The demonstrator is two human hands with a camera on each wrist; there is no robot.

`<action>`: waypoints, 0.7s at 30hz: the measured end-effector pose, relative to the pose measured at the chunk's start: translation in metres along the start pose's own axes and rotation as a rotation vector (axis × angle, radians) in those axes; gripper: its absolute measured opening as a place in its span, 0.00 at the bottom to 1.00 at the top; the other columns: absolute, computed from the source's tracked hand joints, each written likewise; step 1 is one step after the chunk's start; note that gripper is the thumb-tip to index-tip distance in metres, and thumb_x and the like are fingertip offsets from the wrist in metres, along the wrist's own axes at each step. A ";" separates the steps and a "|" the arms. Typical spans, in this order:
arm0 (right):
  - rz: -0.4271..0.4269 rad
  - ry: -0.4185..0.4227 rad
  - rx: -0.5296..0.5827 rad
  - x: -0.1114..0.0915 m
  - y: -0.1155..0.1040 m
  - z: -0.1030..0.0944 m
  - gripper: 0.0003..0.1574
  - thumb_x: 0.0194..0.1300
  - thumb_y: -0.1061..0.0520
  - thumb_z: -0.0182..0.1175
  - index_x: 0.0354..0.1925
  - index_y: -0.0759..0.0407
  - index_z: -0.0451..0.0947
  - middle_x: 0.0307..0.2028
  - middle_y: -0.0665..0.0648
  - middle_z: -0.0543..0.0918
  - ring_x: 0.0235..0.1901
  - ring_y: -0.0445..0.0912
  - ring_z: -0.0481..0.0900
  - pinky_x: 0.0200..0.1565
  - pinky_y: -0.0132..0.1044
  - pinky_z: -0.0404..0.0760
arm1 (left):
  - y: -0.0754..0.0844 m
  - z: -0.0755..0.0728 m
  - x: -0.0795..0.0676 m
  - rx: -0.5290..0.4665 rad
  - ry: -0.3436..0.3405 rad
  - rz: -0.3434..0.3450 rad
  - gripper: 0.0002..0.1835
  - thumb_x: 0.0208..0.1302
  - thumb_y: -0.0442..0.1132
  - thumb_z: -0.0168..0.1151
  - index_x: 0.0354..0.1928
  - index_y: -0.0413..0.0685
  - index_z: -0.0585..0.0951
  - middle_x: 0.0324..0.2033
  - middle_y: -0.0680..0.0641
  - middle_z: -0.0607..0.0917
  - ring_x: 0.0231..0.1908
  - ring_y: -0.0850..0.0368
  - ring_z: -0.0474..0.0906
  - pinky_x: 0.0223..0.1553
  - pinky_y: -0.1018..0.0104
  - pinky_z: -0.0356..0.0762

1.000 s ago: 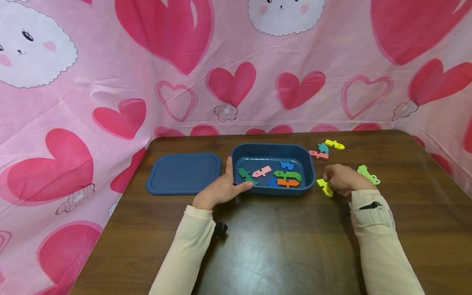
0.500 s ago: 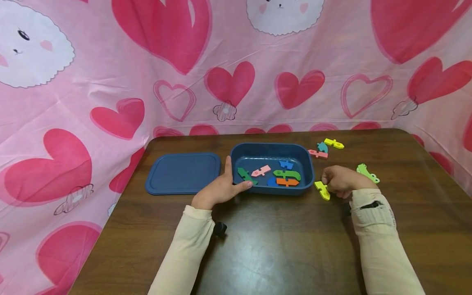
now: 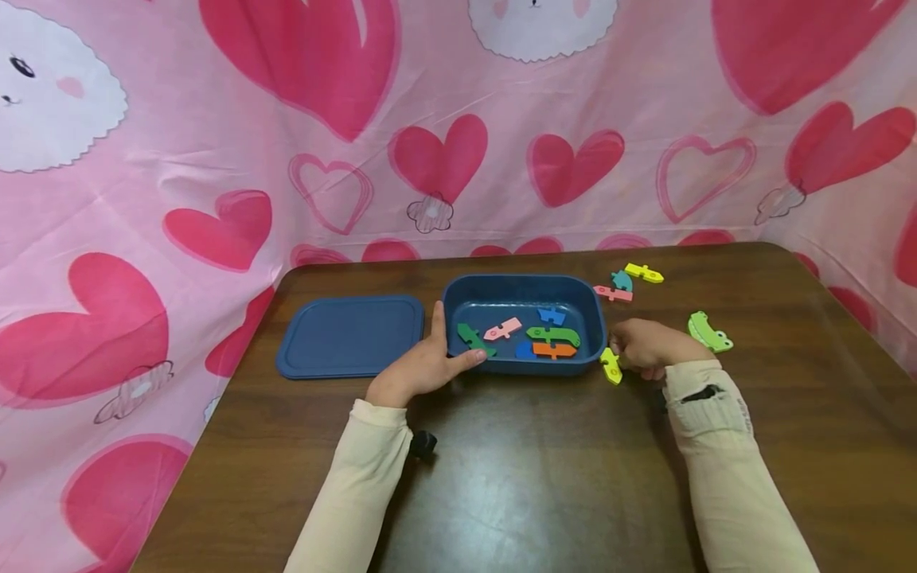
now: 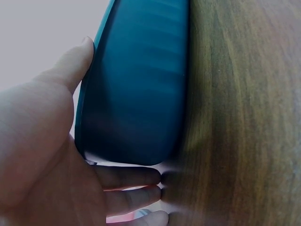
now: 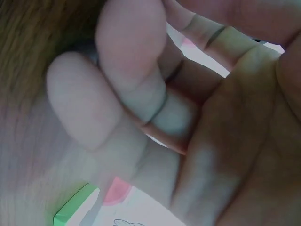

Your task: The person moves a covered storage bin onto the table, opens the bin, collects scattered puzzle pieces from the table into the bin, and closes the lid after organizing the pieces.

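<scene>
My left hand (image 3: 419, 370) rests at the left end of the blue container (image 3: 526, 368), thumb at the near rim and fingers along the end wall. In the left wrist view, the thumb (image 4: 70, 66) touches the rim and the other fingers extend past the container's end. Just right of the container, my right hand (image 3: 648, 348) has curled fingers and pinches a yellow notched puzzle piece (image 3: 610, 368) with a pointed end. The right wrist view shows the bent fingers (image 5: 131, 42) close over the wood, with the yellow piece hidden there.
Several puzzle pieces lie inside the container, among them an orange piece (image 3: 554, 351) and a pink piece (image 3: 503, 328). A blue lid (image 3: 351, 336) lies left. Behind my right hand are a teal piece (image 3: 622, 281), a yellow piece (image 3: 645, 273) and a green crocodile-head piece (image 3: 709, 333).
My right hand has moved left with the yellow piece, which has turned and now lies closer to the container's right end. My left hand stays at the container. The head view shifts slightly.
</scene>
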State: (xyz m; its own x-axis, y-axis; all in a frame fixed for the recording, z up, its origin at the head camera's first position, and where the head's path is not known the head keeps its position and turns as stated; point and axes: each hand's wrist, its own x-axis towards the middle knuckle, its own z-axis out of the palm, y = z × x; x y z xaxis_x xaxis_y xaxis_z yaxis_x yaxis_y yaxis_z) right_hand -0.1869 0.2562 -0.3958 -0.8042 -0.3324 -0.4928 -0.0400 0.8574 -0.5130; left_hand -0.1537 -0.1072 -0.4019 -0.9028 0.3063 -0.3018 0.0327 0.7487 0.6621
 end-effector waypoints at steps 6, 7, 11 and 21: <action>-0.015 0.095 -0.046 0.000 0.000 -0.003 0.03 0.61 0.67 0.57 0.35 0.63 0.74 0.26 0.57 0.74 0.21 0.51 0.76 0.23 0.40 0.78 | 0.001 0.000 0.000 -0.012 0.001 0.011 0.64 0.66 0.70 0.57 0.77 0.52 0.21 0.78 0.40 0.49 0.74 0.42 0.56 0.69 0.48 0.61; -0.013 0.110 -0.045 0.000 0.000 -0.004 0.03 0.61 0.67 0.57 0.36 0.63 0.74 0.26 0.58 0.74 0.21 0.51 0.76 0.23 0.40 0.78 | 0.001 0.000 0.000 -0.015 0.001 0.011 0.64 0.66 0.70 0.57 0.77 0.52 0.21 0.78 0.40 0.48 0.74 0.42 0.55 0.69 0.48 0.61; -0.019 0.167 -0.030 -0.004 0.003 -0.008 0.02 0.63 0.65 0.57 0.36 0.64 0.74 0.27 0.58 0.76 0.23 0.51 0.76 0.24 0.41 0.79 | 0.000 0.000 -0.001 -0.024 0.003 0.009 0.64 0.65 0.70 0.57 0.77 0.52 0.22 0.79 0.41 0.48 0.74 0.42 0.54 0.69 0.48 0.60; -0.066 0.273 -0.003 -0.015 0.013 -0.017 0.06 0.63 0.60 0.58 0.34 0.63 0.73 0.25 0.56 0.76 0.23 0.48 0.76 0.26 0.40 0.78 | -0.001 0.000 0.000 -0.026 -0.007 0.016 0.64 0.65 0.70 0.57 0.77 0.54 0.20 0.78 0.41 0.48 0.74 0.43 0.53 0.70 0.49 0.58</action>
State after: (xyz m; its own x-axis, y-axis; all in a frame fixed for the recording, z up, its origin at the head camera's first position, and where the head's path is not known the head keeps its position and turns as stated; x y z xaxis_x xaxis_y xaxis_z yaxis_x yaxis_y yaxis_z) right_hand -0.1859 0.2795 -0.3830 -0.9299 -0.2696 -0.2503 -0.0989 0.8386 -0.5357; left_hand -0.1539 -0.1081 -0.4029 -0.8991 0.3223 -0.2962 0.0355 0.7282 0.6845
